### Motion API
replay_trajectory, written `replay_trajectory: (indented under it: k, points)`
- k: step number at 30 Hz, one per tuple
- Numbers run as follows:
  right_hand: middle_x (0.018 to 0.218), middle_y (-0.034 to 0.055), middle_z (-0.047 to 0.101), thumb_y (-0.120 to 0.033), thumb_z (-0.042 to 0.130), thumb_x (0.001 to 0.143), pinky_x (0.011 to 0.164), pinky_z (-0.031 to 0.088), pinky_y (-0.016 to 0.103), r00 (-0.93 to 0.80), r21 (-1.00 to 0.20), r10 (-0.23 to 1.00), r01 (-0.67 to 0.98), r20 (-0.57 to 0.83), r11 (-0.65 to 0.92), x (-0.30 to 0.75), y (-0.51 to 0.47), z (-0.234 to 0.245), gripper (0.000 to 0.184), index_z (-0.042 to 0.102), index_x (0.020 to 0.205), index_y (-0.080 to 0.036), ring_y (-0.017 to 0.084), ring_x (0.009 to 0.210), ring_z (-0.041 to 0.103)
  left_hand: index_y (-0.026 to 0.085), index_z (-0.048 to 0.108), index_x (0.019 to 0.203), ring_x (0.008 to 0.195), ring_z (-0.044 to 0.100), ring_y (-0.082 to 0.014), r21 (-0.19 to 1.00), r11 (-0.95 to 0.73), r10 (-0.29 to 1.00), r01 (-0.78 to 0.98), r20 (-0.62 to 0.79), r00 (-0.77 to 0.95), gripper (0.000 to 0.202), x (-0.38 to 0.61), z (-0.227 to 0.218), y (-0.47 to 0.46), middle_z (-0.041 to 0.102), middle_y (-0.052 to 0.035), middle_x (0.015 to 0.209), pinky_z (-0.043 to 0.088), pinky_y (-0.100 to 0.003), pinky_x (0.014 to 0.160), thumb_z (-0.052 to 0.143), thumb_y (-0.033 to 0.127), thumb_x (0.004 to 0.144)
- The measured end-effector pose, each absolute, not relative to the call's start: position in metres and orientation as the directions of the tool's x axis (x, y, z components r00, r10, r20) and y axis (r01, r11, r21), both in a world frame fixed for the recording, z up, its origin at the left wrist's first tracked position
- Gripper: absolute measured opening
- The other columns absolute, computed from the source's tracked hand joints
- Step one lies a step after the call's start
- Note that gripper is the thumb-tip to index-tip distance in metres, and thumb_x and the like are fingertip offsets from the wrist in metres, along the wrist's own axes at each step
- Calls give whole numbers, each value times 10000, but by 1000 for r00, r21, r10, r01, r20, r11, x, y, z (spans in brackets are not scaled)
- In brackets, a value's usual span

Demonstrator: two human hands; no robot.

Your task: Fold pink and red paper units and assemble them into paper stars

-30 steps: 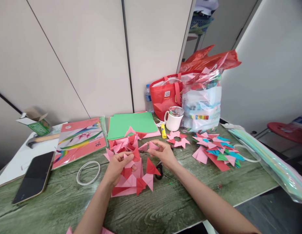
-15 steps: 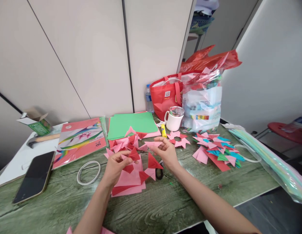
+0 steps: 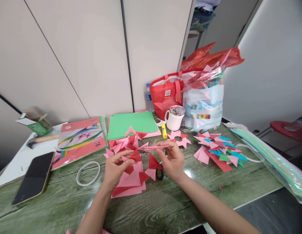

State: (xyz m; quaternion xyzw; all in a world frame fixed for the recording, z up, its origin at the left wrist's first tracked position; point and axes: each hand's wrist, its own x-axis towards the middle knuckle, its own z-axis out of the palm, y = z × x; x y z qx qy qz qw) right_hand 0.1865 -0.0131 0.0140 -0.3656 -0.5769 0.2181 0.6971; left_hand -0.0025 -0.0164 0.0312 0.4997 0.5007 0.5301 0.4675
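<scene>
At the left of the tabletop (image 3: 151, 209), locate the phone (image 3: 34, 178), then the pad (image 3: 79, 143), then the white ring (image 3: 85, 184). Your left hand (image 3: 117, 169) has thumb and fingers closed on the chain (image 3: 135, 155) of red and pink folded pieces. The chain curves rightward over the pink sheets (image 3: 128, 180). One dark loop of the scissors (image 3: 160, 174) shows just beside it. Your right hand (image 3: 174, 161) has its fingers pinching the pink piece (image 3: 156, 147) roughly level, to the right of your left fingers. Behind this hand stand the glue stick (image 3: 164, 130) and mug (image 3: 174, 120). Farther right, the paper pile (image 3: 220, 149) lies well apart from both hands.
</scene>
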Motion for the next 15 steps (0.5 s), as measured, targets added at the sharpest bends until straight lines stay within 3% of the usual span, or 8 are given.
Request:
replay_trajectory:
  k: [5, 15]
  points:
    - [898, 57, 590, -217, 540, 839, 650, 531, 312, 246, -750, 714, 100, 655, 654, 184, -18, 13, 160, 483, 988, -228, 170, 796, 612, 163, 660, 756, 601, 671, -220, 983, -84, 993, -166, 69, -96, 259, -1, 28, -14, 700, -37, 605, 505, -278, 530, 759, 322, 577]
    - [925, 61, 590, -142, 537, 828, 740, 516, 338, 181, -684, 660, 234, 729, 691, 181, -12, 3, 223, 480, 1027, -224, 178, 858, 602, 207, 500, 902, 717, 677, -220, 993, -41, 997, -110, 48, 62, 235, 6, 22, -12, 690, -29, 637, 477, -285, 629, 597, 376, 770]
